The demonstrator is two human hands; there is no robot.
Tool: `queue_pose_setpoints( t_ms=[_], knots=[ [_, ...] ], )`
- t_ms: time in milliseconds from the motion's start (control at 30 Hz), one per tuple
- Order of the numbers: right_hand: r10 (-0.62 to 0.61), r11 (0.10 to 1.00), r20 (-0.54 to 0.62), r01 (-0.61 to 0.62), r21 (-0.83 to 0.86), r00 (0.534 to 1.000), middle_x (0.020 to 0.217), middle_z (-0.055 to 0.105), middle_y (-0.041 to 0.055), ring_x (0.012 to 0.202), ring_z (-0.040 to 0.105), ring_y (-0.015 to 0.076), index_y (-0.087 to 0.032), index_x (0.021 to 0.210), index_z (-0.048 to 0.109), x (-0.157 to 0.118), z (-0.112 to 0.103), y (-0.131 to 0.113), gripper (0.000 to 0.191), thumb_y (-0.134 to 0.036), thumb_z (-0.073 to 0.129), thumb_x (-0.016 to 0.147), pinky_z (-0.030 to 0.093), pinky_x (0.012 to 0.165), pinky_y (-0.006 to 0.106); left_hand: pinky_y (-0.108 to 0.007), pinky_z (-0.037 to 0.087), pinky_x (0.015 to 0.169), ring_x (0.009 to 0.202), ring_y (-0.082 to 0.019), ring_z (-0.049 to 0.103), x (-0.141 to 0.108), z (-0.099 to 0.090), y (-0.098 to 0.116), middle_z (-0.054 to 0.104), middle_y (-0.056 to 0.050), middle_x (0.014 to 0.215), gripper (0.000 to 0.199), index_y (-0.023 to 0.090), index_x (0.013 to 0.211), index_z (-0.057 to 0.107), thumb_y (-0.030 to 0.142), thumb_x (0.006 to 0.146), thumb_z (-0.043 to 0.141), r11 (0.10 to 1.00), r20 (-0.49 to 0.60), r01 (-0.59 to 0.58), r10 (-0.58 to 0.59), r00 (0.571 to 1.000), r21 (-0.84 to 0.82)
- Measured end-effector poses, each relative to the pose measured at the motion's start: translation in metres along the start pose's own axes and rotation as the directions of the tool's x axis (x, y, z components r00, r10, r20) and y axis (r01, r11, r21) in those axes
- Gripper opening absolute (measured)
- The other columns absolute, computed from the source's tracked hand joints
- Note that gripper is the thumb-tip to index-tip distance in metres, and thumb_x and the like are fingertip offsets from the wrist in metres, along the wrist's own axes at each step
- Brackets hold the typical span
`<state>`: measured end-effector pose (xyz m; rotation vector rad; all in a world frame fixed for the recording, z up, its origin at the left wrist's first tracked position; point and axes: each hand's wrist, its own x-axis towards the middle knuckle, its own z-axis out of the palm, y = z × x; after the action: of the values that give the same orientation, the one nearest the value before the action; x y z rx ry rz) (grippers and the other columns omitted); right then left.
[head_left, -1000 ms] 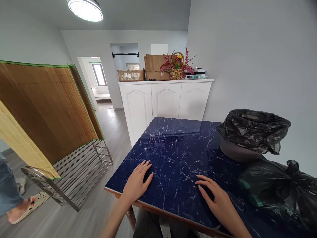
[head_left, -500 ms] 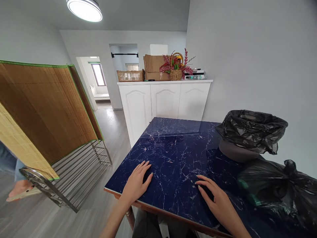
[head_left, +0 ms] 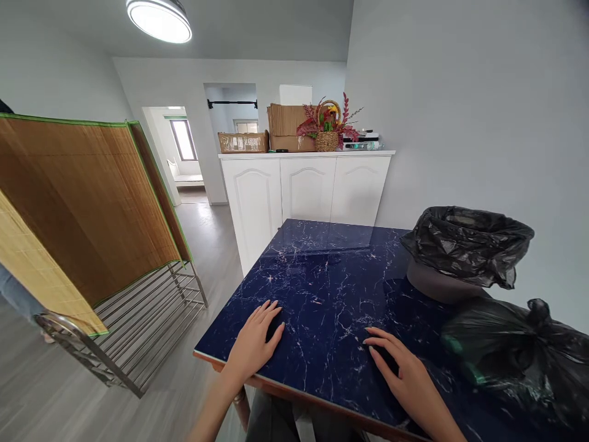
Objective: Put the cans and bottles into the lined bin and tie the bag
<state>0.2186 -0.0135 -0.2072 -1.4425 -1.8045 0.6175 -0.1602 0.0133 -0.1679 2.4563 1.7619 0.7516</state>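
My left hand (head_left: 255, 339) lies palm down near the left front edge of a dark blue marble-patterned table (head_left: 317, 301), its fingers stretched out and thumb apart. On the right part of the same tabletop rests my right hand (head_left: 396, 362), with fingers slightly bent, thumb apart and nothing held. A tied black plastic bag (head_left: 515, 350) lies to the right of my right hand, not touching it. Behind that bag stands a grey bin (head_left: 437, 283) lined with a black bin bag (head_left: 469, 245) that is folded over its rim.
Left of the table stands a metal rack (head_left: 151, 313) with a bamboo mat (head_left: 92, 202) over it. Beyond the table, a white cabinet (head_left: 306, 187) carries cardboard boxes (head_left: 243, 142), a flower basket (head_left: 326, 140) and a plastic bottle (head_left: 368, 146). Another person's leg (head_left: 16, 291) shows at far left.
The person at far left has moved, and their slippered foot is now mostly hidden behind the rack. Both of my hands stay in place. The view has shifted very slightly.
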Motion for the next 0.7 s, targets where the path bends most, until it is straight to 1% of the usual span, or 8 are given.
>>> queue_pose_setpoints(
  t_ms=[67,233,300,433,500,600,633,700],
  knots=[
    [0.003,1.000,-0.001,-0.003,0.005,1.000,0.154,0.065,0.0033,0.130,0.071,0.0334,-0.037,0.123,0.077,0.000,0.000,0.000,0.036,-0.057,0.051,0.108,0.071,0.070,0.033,-0.055,0.042,0.130,0.157,-0.030,0.047,0.000,0.000,0.000,0.057,-0.003,0.164,0.047,0.030,0.152,0.061,0.050,0.111,0.049,1.000,0.000,-0.001,0.001,1.000,0.000],
    [0.029,0.999,0.012,-0.029,-0.017,1.000,0.155,0.064,0.0013,0.134,0.068,0.0335,-0.039,0.123,0.076,-0.001,-0.001,-0.001,0.038,-0.060,0.049,0.107,0.071,0.078,0.037,-0.055,0.040,0.131,0.158,-0.029,0.046,0.001,-0.002,0.003,0.056,-0.004,0.164,0.048,0.029,0.151,0.061,0.051,0.111,0.048,1.000,0.024,0.016,-0.016,1.000,0.007],
    [0.030,0.999,0.015,-0.029,-0.015,0.999,0.156,0.063,0.0017,0.135,0.068,0.0336,-0.038,0.122,0.076,0.000,-0.001,0.000,0.038,-0.059,0.049,0.107,0.071,0.078,0.037,-0.055,0.038,0.132,0.158,-0.029,0.045,0.002,-0.003,0.004,0.056,-0.004,0.165,0.048,0.028,0.151,0.060,0.051,0.111,0.047,1.000,0.036,0.023,-0.023,0.999,0.014],
    [0.010,1.000,0.002,-0.010,-0.023,1.000,0.154,0.065,0.0032,0.131,0.070,0.0336,-0.036,0.122,0.076,0.001,-0.001,-0.002,0.037,-0.058,0.049,0.108,0.071,0.075,0.037,-0.055,0.038,0.133,0.159,-0.029,0.044,0.002,-0.005,0.006,0.055,-0.004,0.165,0.048,0.026,0.151,0.060,0.050,0.111,0.047,0.999,0.048,0.033,-0.034,0.998,0.018],
    [-0.008,0.999,-0.010,0.007,-0.043,1.000,0.152,0.066,0.0030,0.128,0.072,0.0326,-0.037,0.124,0.075,-0.001,-0.004,-0.007,0.037,-0.057,0.048,0.108,0.071,0.077,0.038,-0.055,0.038,0.132,0.158,-0.029,0.045,0.002,-0.005,0.006,0.056,-0.005,0.164,0.047,0.026,0.150,0.061,0.050,0.111,0.047,0.999,0.043,0.031,-0.031,0.999,0.018],
    [-0.095,0.991,-0.089,0.086,-0.102,0.991,0.150,0.067,0.0022,0.128,0.072,0.0309,-0.039,0.129,0.071,-0.011,-0.021,-0.019,0.035,-0.055,0.048,0.108,0.070,0.089,0.040,-0.054,0.039,0.132,0.158,-0.029,0.046,0.001,-0.004,0.005,0.057,-0.004,0.164,0.046,0.027,0.149,0.062,0.049,0.111,0.048,1.000,0.023,0.016,-0.016,1.000,0.016],
    [-0.141,0.983,-0.141,0.121,-0.141,0.980,0.150,0.067,0.0021,0.130,0.071,0.0310,-0.039,0.131,0.069,-0.015,-0.032,-0.022,0.034,-0.054,0.048,0.108,0.068,0.093,0.041,-0.054,0.039,0.132,0.158,-0.029,0.046,0.001,-0.004,0.005,0.057,-0.005,0.164,0.046,0.027,0.149,0.062,0.049,0.111,0.048,1.000,0.021,0.012,-0.012,1.000,0.016],
    [-0.219,0.957,-0.262,0.154,-0.247,0.940,0.149,0.067,0.0026,0.131,0.070,0.0324,-0.040,0.133,0.067,-0.022,-0.061,-0.021,0.033,-0.052,0.049,0.108,0.065,0.099,0.045,-0.055,0.038,0.132,0.158,-0.029,0.045,0.002,-0.003,0.004,0.057,-0.005,0.164,0.046,0.026,0.149,0.062,0.048,0.111,0.049,1.000,0.028,0.011,-0.012,1.000,0.018]
  ],
)
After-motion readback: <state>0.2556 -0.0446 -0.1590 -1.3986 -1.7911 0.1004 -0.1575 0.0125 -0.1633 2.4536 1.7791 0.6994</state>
